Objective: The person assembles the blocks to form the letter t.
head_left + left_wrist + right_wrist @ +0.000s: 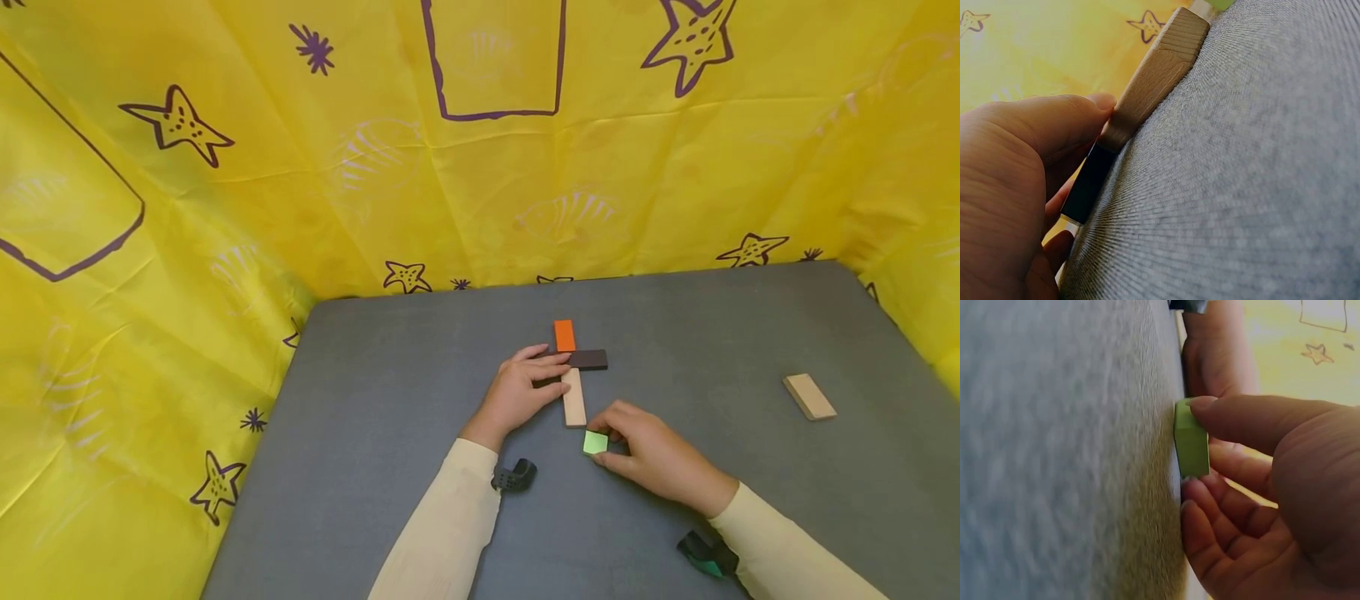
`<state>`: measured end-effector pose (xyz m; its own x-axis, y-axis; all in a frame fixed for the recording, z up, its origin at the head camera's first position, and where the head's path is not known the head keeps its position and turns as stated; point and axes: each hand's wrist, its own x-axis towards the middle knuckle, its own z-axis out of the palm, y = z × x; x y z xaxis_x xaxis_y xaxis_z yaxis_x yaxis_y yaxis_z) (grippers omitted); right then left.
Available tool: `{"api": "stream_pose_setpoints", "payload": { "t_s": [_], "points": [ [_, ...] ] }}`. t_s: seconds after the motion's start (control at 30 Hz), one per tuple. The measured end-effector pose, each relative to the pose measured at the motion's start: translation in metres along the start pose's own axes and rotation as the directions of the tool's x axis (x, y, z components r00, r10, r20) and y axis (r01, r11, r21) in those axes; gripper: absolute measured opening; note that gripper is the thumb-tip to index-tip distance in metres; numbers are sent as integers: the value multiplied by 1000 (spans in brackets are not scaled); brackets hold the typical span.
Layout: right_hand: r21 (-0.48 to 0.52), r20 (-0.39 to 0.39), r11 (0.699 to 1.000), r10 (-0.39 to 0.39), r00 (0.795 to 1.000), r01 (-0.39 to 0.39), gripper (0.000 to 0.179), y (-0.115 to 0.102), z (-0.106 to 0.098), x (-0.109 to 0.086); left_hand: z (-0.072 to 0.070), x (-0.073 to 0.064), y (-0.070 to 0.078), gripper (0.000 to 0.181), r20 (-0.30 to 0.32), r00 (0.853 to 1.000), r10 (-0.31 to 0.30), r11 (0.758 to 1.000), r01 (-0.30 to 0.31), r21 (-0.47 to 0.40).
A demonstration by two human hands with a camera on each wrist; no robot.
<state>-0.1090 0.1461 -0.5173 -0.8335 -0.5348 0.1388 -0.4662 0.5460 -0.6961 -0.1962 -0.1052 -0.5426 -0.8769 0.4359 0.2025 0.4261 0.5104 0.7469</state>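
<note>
My right hand (648, 450) pinches a small green block (596, 442) between thumb and fingers, low over the grey table. In the right wrist view the thumb lies along the green block (1192, 439). Just beyond its upper left corner is the lower end of a plain wooden block (574, 407). My left hand (521, 390) rests with extended fingers across a dark block (590, 360), hiding its left part, while the thumb touches the wooden block's side (1147, 94). Above the dark block lies an orange block (565, 335), end toward it. The blocks form a cross-like figure.
Another wooden block (809, 397) lies apart, at the right of the grey table (375, 467). A yellow cloth (480, 200) with starfish and fish drawings hangs behind and at both sides. Dark wrist devices sit below the left wrist (516, 475) and right wrist (707, 554).
</note>
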Motion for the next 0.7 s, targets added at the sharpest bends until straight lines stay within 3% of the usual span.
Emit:
{"api": "stream_pose_setpoints", "payload": {
  "t_s": [0.17, 0.4, 0.7],
  "points": [
    [23, -15, 1000, -1, 1000, 1, 30, 2, 2, 0, 0, 0, -1, 34, 2, 1000, -10, 1000, 10, 3],
    [96, 49, 995, 8, 999, -12, 36, 11, -5, -2, 0, 0, -1, 34, -1, 1000, -14, 1000, 14, 3],
    [60, -19, 998, 8, 1000, -7, 29, 13, 3, -1, -1, 1, 0, 34, 8, 1000, -20, 1000, 20, 3]
  ]
}}
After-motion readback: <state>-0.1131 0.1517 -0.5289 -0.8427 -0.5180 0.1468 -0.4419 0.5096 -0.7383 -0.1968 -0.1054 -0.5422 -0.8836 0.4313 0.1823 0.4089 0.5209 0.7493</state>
